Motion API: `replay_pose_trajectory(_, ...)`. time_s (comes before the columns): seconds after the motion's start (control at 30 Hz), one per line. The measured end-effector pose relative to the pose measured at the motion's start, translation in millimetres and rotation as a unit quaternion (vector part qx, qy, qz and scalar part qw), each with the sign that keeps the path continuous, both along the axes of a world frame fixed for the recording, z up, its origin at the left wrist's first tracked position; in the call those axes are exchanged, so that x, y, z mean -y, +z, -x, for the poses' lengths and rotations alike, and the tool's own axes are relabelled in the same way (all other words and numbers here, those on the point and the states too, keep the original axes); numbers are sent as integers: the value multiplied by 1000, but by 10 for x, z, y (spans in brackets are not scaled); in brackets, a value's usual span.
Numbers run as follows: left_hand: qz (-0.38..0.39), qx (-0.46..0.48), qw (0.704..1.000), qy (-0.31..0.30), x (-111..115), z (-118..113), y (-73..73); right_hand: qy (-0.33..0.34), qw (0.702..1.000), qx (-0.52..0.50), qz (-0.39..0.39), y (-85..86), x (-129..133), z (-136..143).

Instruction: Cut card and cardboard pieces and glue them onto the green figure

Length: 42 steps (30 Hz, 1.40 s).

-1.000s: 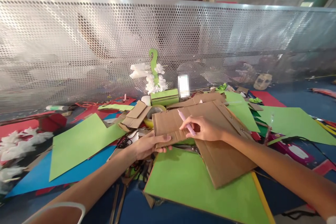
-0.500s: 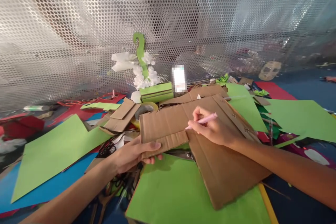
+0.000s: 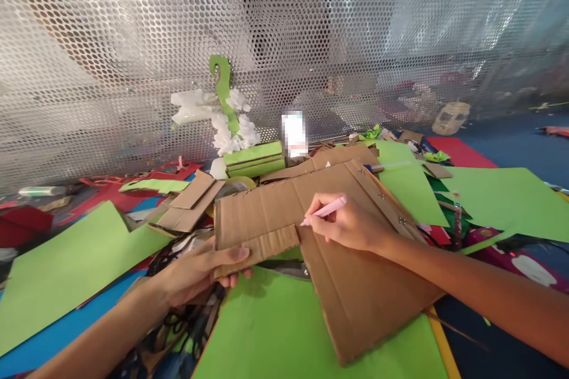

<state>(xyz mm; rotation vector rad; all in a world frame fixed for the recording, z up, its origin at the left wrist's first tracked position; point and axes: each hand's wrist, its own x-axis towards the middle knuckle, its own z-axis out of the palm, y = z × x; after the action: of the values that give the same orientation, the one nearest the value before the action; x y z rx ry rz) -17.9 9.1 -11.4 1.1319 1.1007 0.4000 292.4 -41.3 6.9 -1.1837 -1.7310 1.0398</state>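
A large bent piece of brown cardboard lies over a green sheet. My left hand grips a small cardboard strip against the left part of the large piece, thumb on top and fingers underneath. In my right hand is a pink pen, its tip at the cardboard by the strip's right end. Partly hidden under the cardboard, scissors show a metal blade and pivot.
Behind stands a perforated metal panel. Before it are a green hook shape with white tufts, a green block and a tape roll. Green sheets and cardboard scraps lie left, more green paper right.
Everything has shifted slightly left in view. The pen and my right hand have moved a little down and left, the tip staying near the strip's end. My left hand keeps its grip.
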Motion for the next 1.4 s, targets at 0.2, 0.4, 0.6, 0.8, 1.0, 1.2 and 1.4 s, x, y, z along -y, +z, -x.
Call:
replay_pose_trajectory(0.2,-9,-1,1000,1,-13,4,-27,13,1000,1,-11,-15,-19,16)
replay_pose_trajectory(0.4,-18,-9,1000,-2,-24,30,-57,16,1000,-3,-21,-65,-44,13)
replay_pose_trajectory(0.6,-15,-7,1000,-4,-28,33,-67,23,1000,3,-11,-34,-34,12)
replay_pose_trajectory(0.8,-14,-3,1000,-6,-42,51,-86,21,1000,7,-9,-32,-41,2)
replay_pose_trajectory(1.0,-18,-5,1000,-13,-36,51,-74,14,1000,20,-1,-2,-33,4)
replay_pose_trajectory(1.2,-14,-2,1000,-9,-24,28,-37,21,999,49,4,12,-24,7)
replay_pose_trajectory(1.4,-18,4,1000,-10,-21,-1,-18,28,998,48,-4,25,-24,5)
